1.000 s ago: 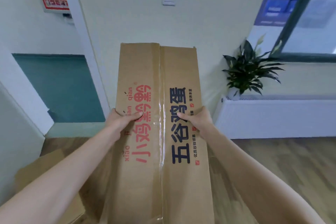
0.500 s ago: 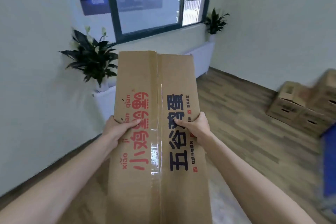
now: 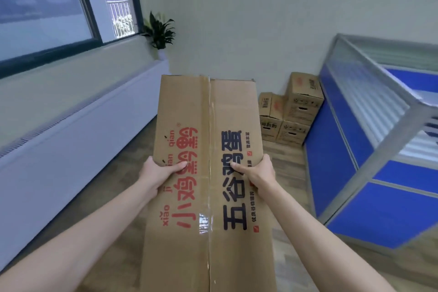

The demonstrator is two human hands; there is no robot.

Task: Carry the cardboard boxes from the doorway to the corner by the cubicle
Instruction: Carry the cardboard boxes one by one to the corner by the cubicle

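Both hands, left hand (image 3: 159,173) and right hand (image 3: 257,170), grasp the cardboard box (image 3: 208,149), long axis pointing away toward the stacked boxes (image 3: 290,114) ahead-right.

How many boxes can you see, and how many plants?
Cardboard boxes: 5, the carried box plus what look like 4 in the corner stack
Plants: 1, the potted plant
Total: 6

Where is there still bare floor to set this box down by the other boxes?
Bare wooden floor lies in front of the stacked boxes, bordered by the blue cubicle partition on the right. The corner itself is crowded. More floor lies along the white radiator cover.
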